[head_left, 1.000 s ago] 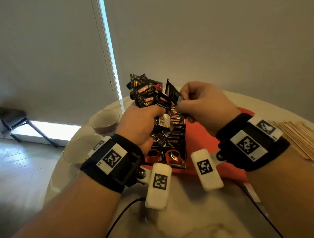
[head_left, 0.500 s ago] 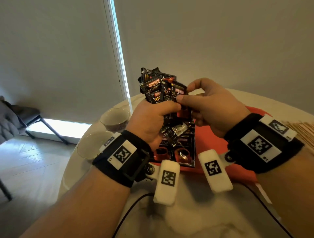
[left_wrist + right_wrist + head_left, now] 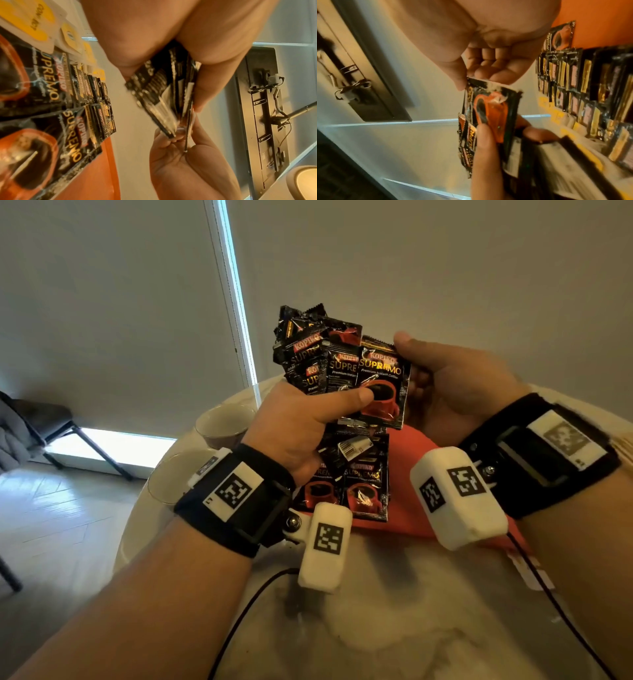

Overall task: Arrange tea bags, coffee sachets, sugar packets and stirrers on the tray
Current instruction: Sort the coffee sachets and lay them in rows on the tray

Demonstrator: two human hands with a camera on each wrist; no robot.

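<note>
While held up over the table, the coffee sachets (image 3: 337, 364) fan out – black foil, red cup print, gold lettering; more lie in rows on the orange tray (image 3: 409, 453). Marble-look tabletop (image 3: 394, 628), grey wall, bright window strip. Left hand (image 3: 294, 426) grips the fan, thumb across the front; right hand (image 3: 455, 385) pinches the front sachet's edge.
</note>
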